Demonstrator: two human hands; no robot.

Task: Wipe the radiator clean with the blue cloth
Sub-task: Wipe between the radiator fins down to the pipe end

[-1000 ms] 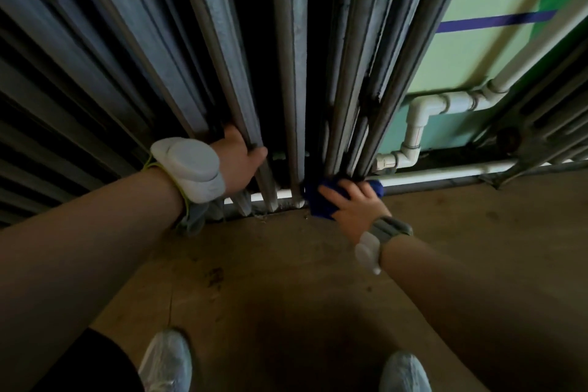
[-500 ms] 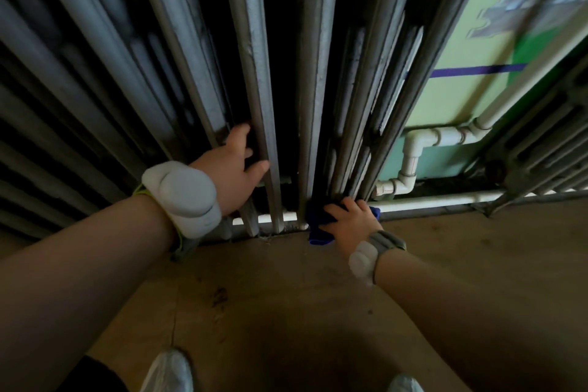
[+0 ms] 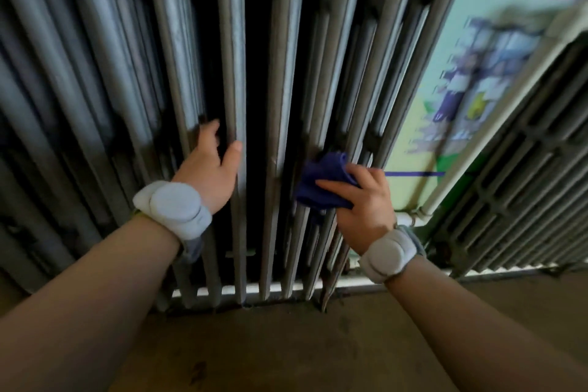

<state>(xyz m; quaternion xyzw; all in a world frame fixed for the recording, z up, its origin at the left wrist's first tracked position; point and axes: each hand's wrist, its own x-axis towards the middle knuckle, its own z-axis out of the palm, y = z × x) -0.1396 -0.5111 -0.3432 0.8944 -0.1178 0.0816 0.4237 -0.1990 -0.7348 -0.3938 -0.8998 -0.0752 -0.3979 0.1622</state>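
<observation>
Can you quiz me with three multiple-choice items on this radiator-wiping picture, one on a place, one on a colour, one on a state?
1. Where is the blue cloth?
A. On the floor
B. Pressed against the radiator columns
C. Draped over the white pipe

2. What colour are the wrist devices on both hands?
A. White
B. Red
C. Black

3. What is the left hand doing?
A. Hanging free
B. Holding the cloth
C. Holding a radiator column

Answers:
1 B, the right hand grips the cloth against the columns.
2 A, both wrist devices look white.
3 C, its thumb and fingers wrap a column.
</observation>
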